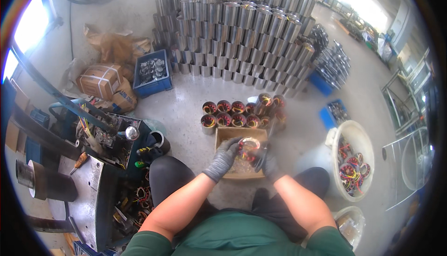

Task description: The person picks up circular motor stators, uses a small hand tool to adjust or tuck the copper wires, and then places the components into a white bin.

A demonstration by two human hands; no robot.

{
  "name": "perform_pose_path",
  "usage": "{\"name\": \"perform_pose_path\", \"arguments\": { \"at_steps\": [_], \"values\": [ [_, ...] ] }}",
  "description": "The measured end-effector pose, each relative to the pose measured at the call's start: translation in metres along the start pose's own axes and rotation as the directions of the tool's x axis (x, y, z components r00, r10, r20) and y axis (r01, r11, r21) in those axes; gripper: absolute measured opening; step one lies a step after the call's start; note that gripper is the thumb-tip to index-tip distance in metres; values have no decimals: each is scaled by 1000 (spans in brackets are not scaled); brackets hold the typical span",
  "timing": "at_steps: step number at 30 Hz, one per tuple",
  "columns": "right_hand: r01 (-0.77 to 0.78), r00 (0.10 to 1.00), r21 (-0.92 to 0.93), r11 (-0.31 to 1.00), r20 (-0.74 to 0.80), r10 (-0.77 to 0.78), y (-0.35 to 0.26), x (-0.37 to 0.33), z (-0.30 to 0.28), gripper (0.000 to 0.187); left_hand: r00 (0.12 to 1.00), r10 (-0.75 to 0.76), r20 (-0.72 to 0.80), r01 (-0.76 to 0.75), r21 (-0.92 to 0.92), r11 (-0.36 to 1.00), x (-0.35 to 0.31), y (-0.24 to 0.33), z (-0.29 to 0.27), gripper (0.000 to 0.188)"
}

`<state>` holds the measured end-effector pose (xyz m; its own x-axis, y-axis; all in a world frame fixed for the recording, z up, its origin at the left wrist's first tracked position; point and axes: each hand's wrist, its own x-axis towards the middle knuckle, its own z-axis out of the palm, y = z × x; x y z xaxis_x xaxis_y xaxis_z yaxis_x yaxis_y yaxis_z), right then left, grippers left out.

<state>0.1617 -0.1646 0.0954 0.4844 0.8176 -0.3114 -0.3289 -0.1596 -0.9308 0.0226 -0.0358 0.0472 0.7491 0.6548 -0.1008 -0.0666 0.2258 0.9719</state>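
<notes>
My left hand (224,157), in a grey glove, is closed on the left side of a motor stator (249,144). This is a ring with a pale rim and red windings, held above an open cardboard box (242,176) between my knees. At the stator's right side is my right hand (266,159), also gloved and slightly blurred. Its fingers look closed, with something dark at their tips that I cannot make out. Just beyond the box stand metal cylinders (208,124) in rows, with red windings and yellow wires inside.
Stacked bare metal cylinders (228,41) form a high wall at the back. A white tub (331,163) of wound stators stands at right. To my left is a metal machine (86,181) with a screwdriver (80,162) on it. A blue crate (152,90) holds metal parts.
</notes>
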Motion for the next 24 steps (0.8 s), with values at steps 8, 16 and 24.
{"name": "perform_pose_path", "arguments": {
  "at_steps": [8, 16, 24],
  "values": [
    [-26, 993, 193, 981, -110, 48, 23, 28, -45, 35, 904, 275, 327, -427, 683, 593, -11, 29, 23, 60],
    [-55, 998, 148, 988, 2, 55, 6, 21, -35, 35, 878, 78, 473, -299, 413, 860, -3, 24, 17, 38],
    [140, 989, -97, 985, 50, -136, 9, 19, -24, 37, 938, -50, 343, 10, 117, 993, 3, 0, 6, 29]
  ]
}}
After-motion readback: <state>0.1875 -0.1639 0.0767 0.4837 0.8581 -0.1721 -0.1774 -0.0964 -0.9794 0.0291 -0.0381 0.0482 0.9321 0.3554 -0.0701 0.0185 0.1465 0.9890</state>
